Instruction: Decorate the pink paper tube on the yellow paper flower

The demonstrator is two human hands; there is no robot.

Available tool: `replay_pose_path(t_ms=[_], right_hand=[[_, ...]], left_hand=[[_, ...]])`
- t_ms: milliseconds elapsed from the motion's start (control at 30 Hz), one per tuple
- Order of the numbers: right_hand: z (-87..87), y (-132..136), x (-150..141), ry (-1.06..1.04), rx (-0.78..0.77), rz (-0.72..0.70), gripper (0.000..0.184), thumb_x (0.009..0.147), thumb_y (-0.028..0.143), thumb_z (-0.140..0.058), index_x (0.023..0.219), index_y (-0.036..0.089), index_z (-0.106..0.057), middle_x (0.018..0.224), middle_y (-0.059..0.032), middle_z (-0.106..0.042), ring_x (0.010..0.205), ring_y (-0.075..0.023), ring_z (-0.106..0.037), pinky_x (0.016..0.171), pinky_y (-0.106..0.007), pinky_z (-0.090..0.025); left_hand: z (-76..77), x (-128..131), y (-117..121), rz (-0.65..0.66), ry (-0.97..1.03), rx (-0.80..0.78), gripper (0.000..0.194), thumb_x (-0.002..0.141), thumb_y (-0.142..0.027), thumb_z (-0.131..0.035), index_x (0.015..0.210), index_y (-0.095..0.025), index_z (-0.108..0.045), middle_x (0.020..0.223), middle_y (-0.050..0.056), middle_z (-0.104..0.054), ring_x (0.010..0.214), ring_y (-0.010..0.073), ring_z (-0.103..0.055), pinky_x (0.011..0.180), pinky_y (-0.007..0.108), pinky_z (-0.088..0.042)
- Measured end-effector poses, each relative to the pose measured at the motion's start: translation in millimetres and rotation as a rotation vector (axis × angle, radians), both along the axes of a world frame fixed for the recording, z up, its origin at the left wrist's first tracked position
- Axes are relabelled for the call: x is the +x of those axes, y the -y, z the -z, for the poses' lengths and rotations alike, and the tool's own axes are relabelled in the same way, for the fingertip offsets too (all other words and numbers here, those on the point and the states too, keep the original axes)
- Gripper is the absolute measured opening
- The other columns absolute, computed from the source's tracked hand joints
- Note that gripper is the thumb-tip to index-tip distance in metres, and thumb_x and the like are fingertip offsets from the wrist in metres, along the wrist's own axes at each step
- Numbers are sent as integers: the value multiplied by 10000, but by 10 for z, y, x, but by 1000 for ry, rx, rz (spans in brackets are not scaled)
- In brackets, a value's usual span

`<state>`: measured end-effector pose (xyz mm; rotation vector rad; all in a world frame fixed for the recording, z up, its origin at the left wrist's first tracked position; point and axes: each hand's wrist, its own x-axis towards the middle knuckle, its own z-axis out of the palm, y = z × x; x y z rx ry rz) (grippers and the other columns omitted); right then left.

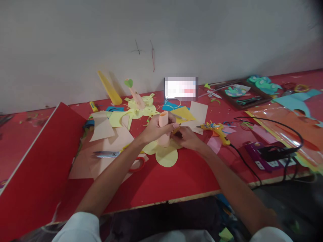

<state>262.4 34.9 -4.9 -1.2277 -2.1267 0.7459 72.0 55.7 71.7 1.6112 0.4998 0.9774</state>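
Observation:
A rolled peach paper tube [164, 120] stands upright on a pale yellow, petal-shaped paper base [167, 158]. My left hand [153, 130] is wrapped around the tube, with its thumb across the front. Close against the tube's right side, my right hand [188, 137] has its fingers bent together by a small yellow-brown piece; what exactly they pinch is hidden. Behind stands a similar paper flower piece [137, 98] with a peach stem and a green heart on top. Scissors [107, 154] with an orange-red handle lie by my left forearm on peach paper sheets [84, 164].
To the right, a yellow glue gun [223, 135] trails a black cord towards a purple box [256, 156]. A red board [42, 164] rises at the left. Against the wall are a yellow paper cone [109, 88] and a blurred screen [181, 88]. A brown tray [239, 105] holds tools.

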Motion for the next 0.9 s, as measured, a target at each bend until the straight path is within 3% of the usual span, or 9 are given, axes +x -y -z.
replay_pose_path(t_ms=[233, 300, 433, 533, 633, 767, 833, 900], right_hand=[[102, -58, -73, -31, 16, 15, 159, 916, 323, -573, 850, 203, -654, 838, -52, -721, 714, -184, -632, 664, -285, -425], [102, -56, -90, -38, 22, 30, 153, 900, 308, -590, 793, 207, -632, 800, -45, -705, 697, -179, -621, 656, -287, -421], [53, -51, -47, -167, 26, 117, 121, 897, 310, -598, 853, 207, -645, 782, -28, -699, 677, -175, -627, 663, -295, -466], [-11, -73, 35, -340, 35, 241, 182, 923, 386, -614, 954, 214, -666, 862, -34, -713, 727, -181, -655, 704, -308, -510], [-60, -102, 105, -430, 56, 351, 294, 924, 518, -626, 931, 224, -649, 878, -42, -689, 730, -178, -632, 678, -307, -508], [-74, -116, 151, -542, 61, 429, 349, 917, 575, -640, 970, 230, -622, 880, -34, -654, 714, -162, -598, 635, -288, -490], [-67, -117, 161, -582, 76, 445, 349, 916, 574, -650, 975, 231, -616, 840, -18, -628, 673, -149, -563, 599, -278, -464], [-59, -119, 160, -603, 72, 434, 341, 919, 567, -655, 968, 231, -619, 804, -5, -609, 634, -137, -525, 573, -272, -434]], left_hand=[[5, 18, -10, -5, -11, 19, 406, 834, -494, -799, 727, -187, -556, 618, -31, -562, 565, 95, -542, 567, 244, -465], [30, 55, 15, -107, 0, 49, 397, 789, -489, -837, 787, -187, -580, 698, -21, -599, 628, 106, -570, 606, 247, -480], [86, 151, 126, -504, -24, 83, 373, 801, -444, -831, 1011, -208, -632, 831, -15, -639, 737, 117, -587, 690, 246, -488], [44, 174, 205, -620, -37, 99, 276, 874, -427, -763, 996, -205, -653, 833, -3, -664, 724, 118, -585, 669, 242, -475], [-117, 113, 228, -502, 27, 152, 244, 897, -425, -744, 944, -198, -665, 874, 23, -694, 781, 137, -632, 719, 260, -518], [-358, -60, 163, -180, 4, 228, 248, 893, -395, -763, 1022, -197, -688, 923, 42, -719, 868, 168, -685, 827, 307, -562], [-414, -137, 111, -72, -72, 204, 248, 910, -386, -746, 1060, -197, -686, 920, 43, -720, 859, 165, -692, 800, 294, -566], [-414, -174, 66, -51, -137, 140, 236, 925, -379, -730, 1068, -199, -676, 862, 25, -698, 808, 143, -678, 730, 255, -549]])
